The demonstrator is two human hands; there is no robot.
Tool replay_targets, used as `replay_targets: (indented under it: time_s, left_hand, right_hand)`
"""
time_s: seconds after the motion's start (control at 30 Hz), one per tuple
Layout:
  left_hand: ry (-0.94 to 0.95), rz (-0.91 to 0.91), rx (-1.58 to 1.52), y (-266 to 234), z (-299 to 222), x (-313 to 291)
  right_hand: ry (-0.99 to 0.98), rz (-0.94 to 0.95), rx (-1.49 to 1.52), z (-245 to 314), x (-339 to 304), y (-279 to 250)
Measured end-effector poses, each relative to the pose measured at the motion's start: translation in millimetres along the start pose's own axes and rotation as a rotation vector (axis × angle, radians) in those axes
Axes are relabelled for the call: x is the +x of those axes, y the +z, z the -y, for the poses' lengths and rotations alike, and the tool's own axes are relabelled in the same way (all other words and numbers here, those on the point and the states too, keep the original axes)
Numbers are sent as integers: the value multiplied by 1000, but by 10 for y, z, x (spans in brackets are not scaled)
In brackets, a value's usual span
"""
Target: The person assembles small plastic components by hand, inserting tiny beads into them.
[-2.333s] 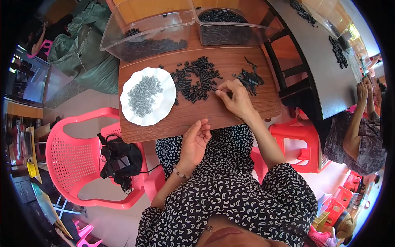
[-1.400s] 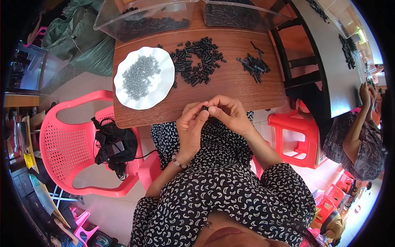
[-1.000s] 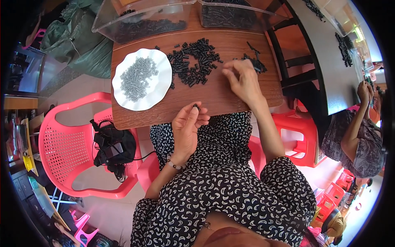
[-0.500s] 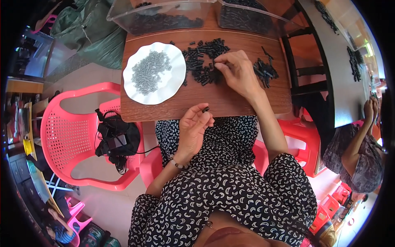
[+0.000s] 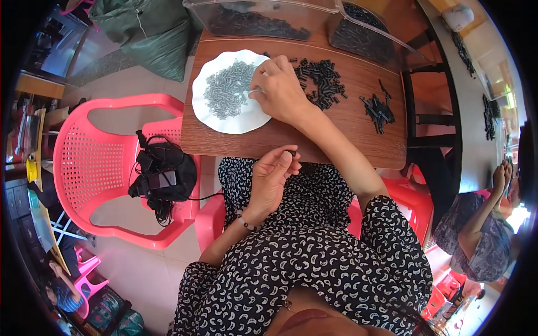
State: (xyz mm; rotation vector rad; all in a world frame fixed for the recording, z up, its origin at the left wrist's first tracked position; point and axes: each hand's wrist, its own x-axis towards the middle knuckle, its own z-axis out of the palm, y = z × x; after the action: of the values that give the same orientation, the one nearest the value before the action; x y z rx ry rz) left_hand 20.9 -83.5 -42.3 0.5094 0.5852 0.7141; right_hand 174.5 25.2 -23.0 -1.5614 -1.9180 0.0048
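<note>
My left hand (image 5: 273, 182) is raised before the table's near edge, thumb and finger pinched on a small black plastic piece (image 5: 291, 152). Over the right side of a white wavy-rimmed plate (image 5: 253, 121) is my right hand (image 5: 281, 92). Its fingertips are pinched together by the heap of small clear tube-like pieces (image 5: 226, 92) on the plate; whatever is between them is too small to make out. A pile of short black cylindrical pieces (image 5: 325, 84) lies to the right of that hand, partly hidden behind it. Farther right sits a smaller group of longer black pieces (image 5: 379, 113).
Two clear plastic bins (image 5: 260, 28) with black pieces stand along the far side of the brown table (image 5: 347, 137). A pink chair (image 5: 92, 168) holding a black bag (image 5: 165, 173) is at the left. At the right, another person (image 5: 473, 235) sits by a grey table (image 5: 473, 129).
My right hand has moved left from the black pile to the plate of clear pieces. My left hand keeps its pinch on the black piece. The whole view has shifted a little.
</note>
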Motion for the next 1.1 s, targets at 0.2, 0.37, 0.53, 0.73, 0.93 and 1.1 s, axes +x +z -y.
replay_targets:
  time_s: [0.2, 0.37, 0.53, 0.73, 0.93, 1.1]
  left_hand:
    - [-3, -5, -55, -59, -55, 1]
    - [-96, -12, -339, -109, -49, 40]
    - [-137, 19, -485, -146, -64, 60]
    - [-123, 36, -421, -104, 17, 93]
    - [-111, 55, -265, 3, 116, 100]
    - [-85, 34, -179, 28, 157, 82]
  right_hand:
    - [-9, 2, -64, 17, -4, 128]
    - [10, -27, -2, 2, -29, 75]
    - [59, 8, 201, 187, -214, -458]
    - [136, 232, 313, 415, -667, -1002]
    - [176, 228, 268, 454, -879, -1097]
    - [163, 237, 172, 459, -953, -1127]
